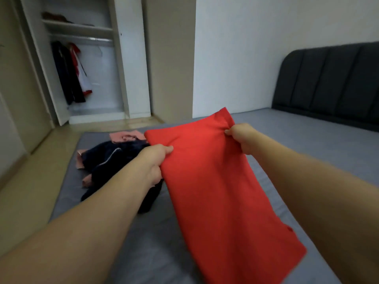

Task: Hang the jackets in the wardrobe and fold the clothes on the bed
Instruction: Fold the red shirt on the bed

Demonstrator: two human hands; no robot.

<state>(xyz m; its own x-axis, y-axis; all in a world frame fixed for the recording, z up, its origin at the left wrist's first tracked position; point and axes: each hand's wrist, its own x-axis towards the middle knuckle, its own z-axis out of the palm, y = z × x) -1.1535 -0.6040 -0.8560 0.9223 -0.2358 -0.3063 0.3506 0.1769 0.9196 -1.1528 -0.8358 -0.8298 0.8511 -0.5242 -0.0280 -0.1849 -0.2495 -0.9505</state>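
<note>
Red folded cloth garment hangs in the middle over the grey bed mattress, held up by both hands. Left of it, a dark navy jacket with a pale zip lies crumpled on pink clothes. Far left, the open white wardrobe holds hanging jackets. The left hand pinches the garment's left edge; the right hand pinches its far right corner.
</note>
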